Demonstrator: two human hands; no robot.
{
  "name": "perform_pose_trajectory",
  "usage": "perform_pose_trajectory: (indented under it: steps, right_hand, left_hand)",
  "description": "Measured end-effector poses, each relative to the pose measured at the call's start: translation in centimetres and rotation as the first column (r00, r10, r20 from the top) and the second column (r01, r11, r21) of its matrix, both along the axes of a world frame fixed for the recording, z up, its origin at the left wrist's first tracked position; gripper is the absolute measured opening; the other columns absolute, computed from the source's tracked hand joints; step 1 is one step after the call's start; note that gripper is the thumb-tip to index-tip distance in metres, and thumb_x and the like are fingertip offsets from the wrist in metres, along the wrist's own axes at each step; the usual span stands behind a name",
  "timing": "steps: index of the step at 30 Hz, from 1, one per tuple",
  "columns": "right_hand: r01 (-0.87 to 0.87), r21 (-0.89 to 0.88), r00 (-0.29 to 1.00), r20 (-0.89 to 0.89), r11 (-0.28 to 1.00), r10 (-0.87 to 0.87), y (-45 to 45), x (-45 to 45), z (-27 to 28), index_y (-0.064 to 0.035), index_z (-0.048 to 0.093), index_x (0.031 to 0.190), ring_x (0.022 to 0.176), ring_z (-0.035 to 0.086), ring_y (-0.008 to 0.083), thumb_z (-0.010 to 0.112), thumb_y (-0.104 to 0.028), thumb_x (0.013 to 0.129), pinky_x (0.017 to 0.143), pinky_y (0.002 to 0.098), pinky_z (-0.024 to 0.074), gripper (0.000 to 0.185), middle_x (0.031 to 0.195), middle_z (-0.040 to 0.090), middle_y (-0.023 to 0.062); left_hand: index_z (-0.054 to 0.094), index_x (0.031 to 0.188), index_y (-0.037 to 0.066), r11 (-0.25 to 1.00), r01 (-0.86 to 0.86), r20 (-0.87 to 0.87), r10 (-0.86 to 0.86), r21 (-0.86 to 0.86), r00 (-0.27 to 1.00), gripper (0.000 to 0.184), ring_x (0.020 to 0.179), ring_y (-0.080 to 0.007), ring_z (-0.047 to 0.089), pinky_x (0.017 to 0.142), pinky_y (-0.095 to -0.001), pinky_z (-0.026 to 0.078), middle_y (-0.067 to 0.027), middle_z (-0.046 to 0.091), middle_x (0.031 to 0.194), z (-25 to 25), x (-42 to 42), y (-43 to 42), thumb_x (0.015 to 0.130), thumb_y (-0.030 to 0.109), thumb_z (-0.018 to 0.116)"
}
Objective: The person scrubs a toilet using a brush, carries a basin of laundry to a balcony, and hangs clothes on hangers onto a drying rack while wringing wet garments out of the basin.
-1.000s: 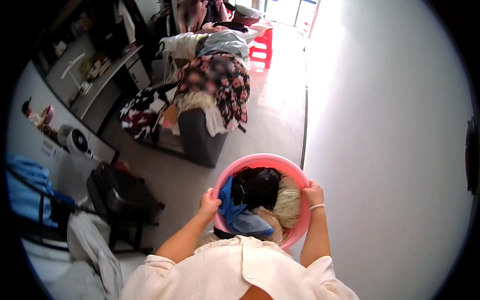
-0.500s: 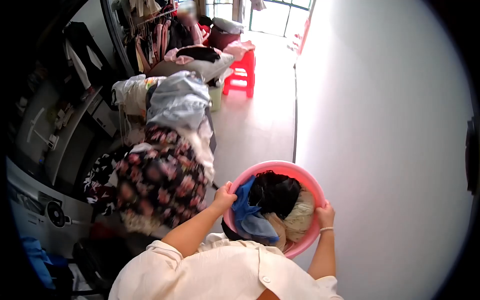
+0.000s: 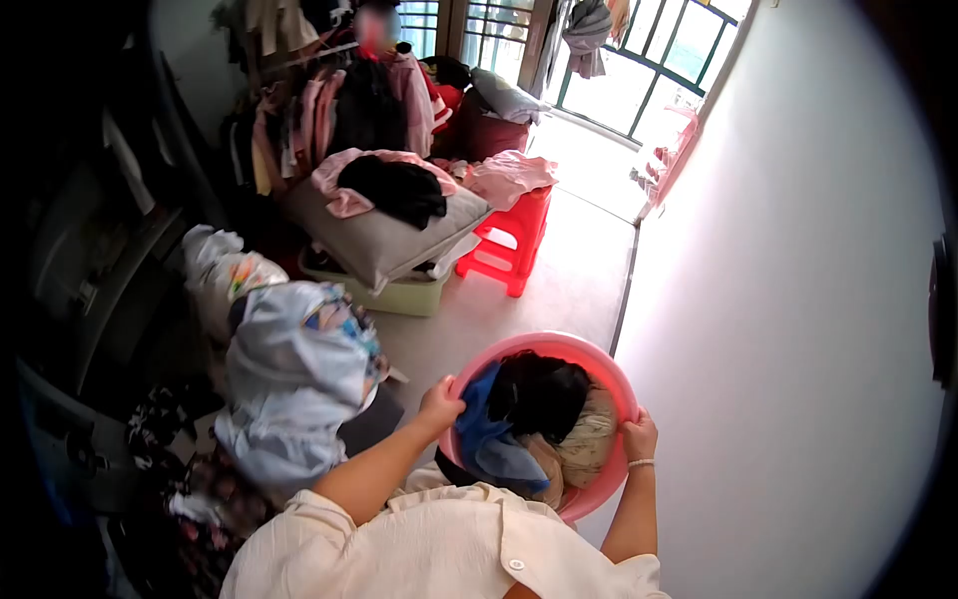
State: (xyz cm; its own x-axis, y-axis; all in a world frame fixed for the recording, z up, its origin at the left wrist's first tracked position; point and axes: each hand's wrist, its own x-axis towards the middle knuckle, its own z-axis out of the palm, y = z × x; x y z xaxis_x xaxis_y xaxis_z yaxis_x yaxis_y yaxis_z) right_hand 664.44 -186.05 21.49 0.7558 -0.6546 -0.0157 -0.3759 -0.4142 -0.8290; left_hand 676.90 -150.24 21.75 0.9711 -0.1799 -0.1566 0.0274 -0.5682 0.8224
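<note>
A round pink basin is held in front of my body, tilted a little. My left hand grips its left rim, and my right hand, with a light bracelet at the wrist, grips the right rim. Inside lie a black cloth, a blue cloth and a cream patterned cloth, with a beige piece between them near the bottom.
Light blue clothes are heaped at the left. Ahead stand a red stool with pink cloth on top and a green bin under a grey cushion. Clothes hang on a rack. A white wall runs along the right.
The view has moved forward past the floral clothes, and the stool, cushion and window look nearer. Both hands still hold the basin.
</note>
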Motion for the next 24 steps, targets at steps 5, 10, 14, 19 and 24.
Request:
perform_pose_trajectory:
  steps: [5,10,14,19,24]
  right_hand:
    - [0.151,0.124,0.987,0.045,0.981,-0.157,-10.2,9.5,-0.6,-0.0042,0.063,0.096,0.073,0.062,0.0229,0.051,-0.009,0.066,0.069,0.0325,0.0472,0.032,0.079,0.065,0.0122]
    - [0.215,0.147,0.976,0.009,0.965,-0.219,-20.6,20.5,-5.6,-0.0030,0.062,0.091,0.072,0.061,0.0215,0.051,-0.008,0.066,0.070,0.0320,0.0469,0.028,0.076,0.064,0.0110]
    - [0.159,0.149,0.983,0.073,0.976,-0.171,-32.4,33.7,-7.0,-0.0026,0.062,0.089,0.069,0.060,0.0196,0.053,-0.009,0.066,0.068,0.0311,0.0465,0.026,0.075,0.064,0.0097]
    - [-0.020,0.175,0.986,0.167,0.984,-0.010,-42.0,51.1,-3.8,-0.0016,0.061,0.085,0.064,0.057,0.0189,0.054,-0.010,0.066,0.064,0.0304,0.0458,0.023,0.070,0.061,0.0092]
    - [-0.149,0.039,0.988,-0.025,0.988,0.150,-49.7,68.5,-4.6,-0.0014,0.057,0.077,0.061,0.056,0.0204,0.052,-0.012,0.065,0.061,0.0326,0.0446,0.016,0.066,0.059,0.0121]
  left_hand:
    - [0.057,0.102,0.003,0.979,0.131,-0.062,-0.142,-0.155,0.988,0.039,0.087,-0.0291,0.062,0.079,-0.0340,0.047,-0.0150,0.065,0.091,0.3,15.6,-12.3,0.063,0.009,0.059]
    - [0.057,0.104,0.005,0.986,0.162,-0.071,-0.160,0.032,0.985,0.040,0.090,-0.0306,0.062,0.081,-0.0352,0.046,-0.0150,0.065,0.093,-2.7,29.9,-25.2,0.065,0.013,0.060]
    - [0.057,0.104,0.006,0.991,0.133,-0.062,-0.134,-0.022,0.989,0.041,0.092,-0.0319,0.061,0.081,-0.0367,0.046,-0.0164,0.064,0.094,-0.7,40.2,-35.2,0.065,0.016,0.059]
    - [0.056,0.102,0.003,1.000,-0.023,0.005,0.023,-0.009,1.000,0.040,0.089,-0.0322,0.062,0.080,-0.0370,0.047,-0.0197,0.063,0.091,1.5,52.3,-42.4,0.064,0.014,0.059]
    - [0.056,0.104,0.003,0.982,-0.155,-0.058,0.149,-0.112,0.987,0.040,0.090,-0.0317,0.062,0.080,-0.0368,0.046,-0.0192,0.063,0.092,-1.7,64.0,-47.9,0.064,0.010,0.059]
